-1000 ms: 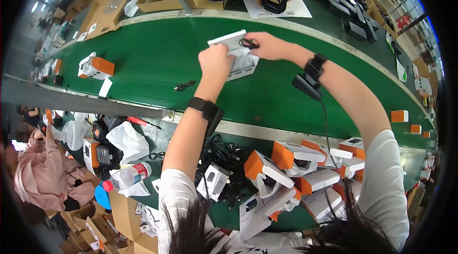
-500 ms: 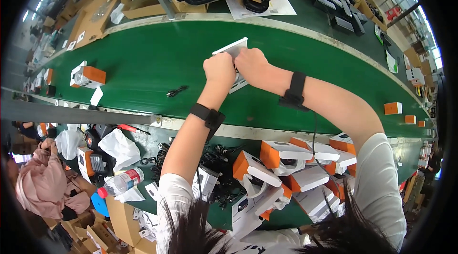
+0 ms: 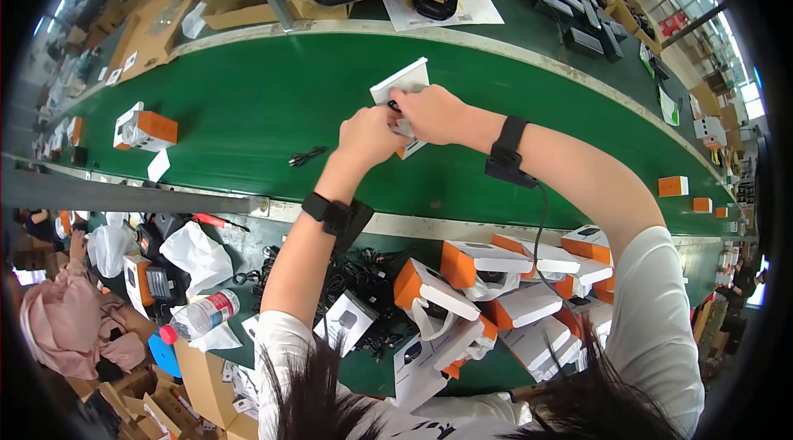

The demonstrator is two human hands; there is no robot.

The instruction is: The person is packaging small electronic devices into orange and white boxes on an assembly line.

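My left hand (image 3: 369, 136) and my right hand (image 3: 429, 114) are together over a small white and orange box (image 3: 408, 80) on the green belt. Its white lid stands raised beyond my fingers, and my hands hide most of the inside. A small dark piece shows at the fingertips of my right hand; its kind is not clear. My left hand's fingers are curled in against the box, and what they hold is hidden. To the left of my hands a coiled black cable (image 3: 306, 156) lies on the belt.
Open white and orange boxes (image 3: 520, 308) are piled nearest me on the right, beside tangled black cables (image 3: 363, 275). A plastic bottle (image 3: 201, 316) lies at the left. A metal bar (image 3: 124, 192) juts in there. Another box (image 3: 146, 128) stands farther left on the belt.
My left hand has shifted a little left and down, away from the lid. My right hand's fingers have come apart from it, and more of the lid and a dark piece now show.
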